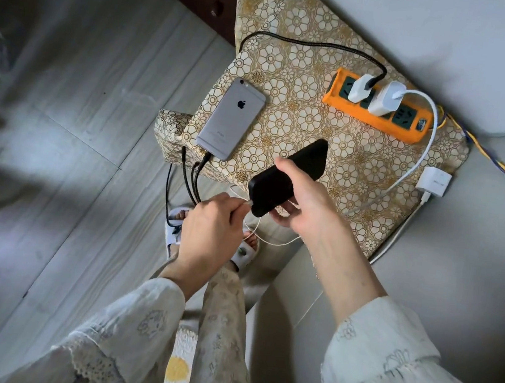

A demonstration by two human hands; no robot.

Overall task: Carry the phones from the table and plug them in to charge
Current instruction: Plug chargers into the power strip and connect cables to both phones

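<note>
Head view: the only camera, looking down over both forearms at a low cloth-covered surface (309, 79) set in a corner.
Black phone: the black phone (289, 177) is held above the near edge of the surface, clear of the cloth, its long axis running from its bottom end, low and near the left hand, up and away toward the power strip.
Right hand: the right hand (305, 202) grips the black phone across its middle, fingers (284, 212) curled under it and thumb on the upper side.
Left hand: the left hand (210, 227) pinches the plug of the white cable (384, 190) between curled fingers, right at the phone's bottom end.
Key relation: plug and port meet end to end along the phone's long axis; whether the plug is fully seated I cannot tell.
Silver phone: the silver phone (231, 119) lies face down on the surface's left side with a black cable (314, 44) in its near end.
Power strip: the orange power strip (377, 110) lies at the far right of the surface, carrying two white chargers.
Room: grey floor to the left, pale walls behind; the person's sandalled feet show below the hands.
</note>
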